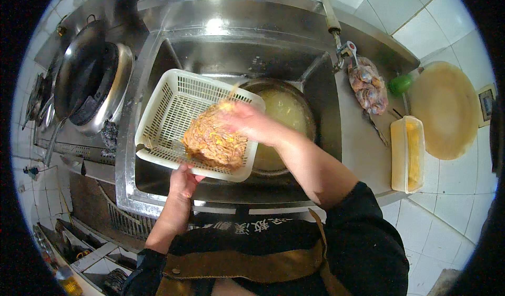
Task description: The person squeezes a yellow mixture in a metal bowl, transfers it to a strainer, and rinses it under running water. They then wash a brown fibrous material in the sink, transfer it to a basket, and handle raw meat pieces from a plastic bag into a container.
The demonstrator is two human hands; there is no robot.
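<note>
A white plastic basket (158, 95) with slotted sides is tilted over a metal sink (252, 59). My left hand (184, 181) grips its near edge from below. Inside lies a heap of thin meat strips (215, 142) with yellow bits, gathered towards the right side. My right hand (240, 120) is at the top right of the heap, blurred; its fingers point left and touch or hover over the strips, and whether they hold any cannot be told. Partly behind the basket and my right forearm, a round pan (309, 110) of cloudy yellowish liquid stands in the sink.
A metal faucet (338, 51) reaches over the sink's right rim. On the right counter are a bag of raw meat (367, 85), a green pepper (400, 84), a pale tub (398, 154) and a round board (446, 110). A dark wok (79, 71) stands at the left.
</note>
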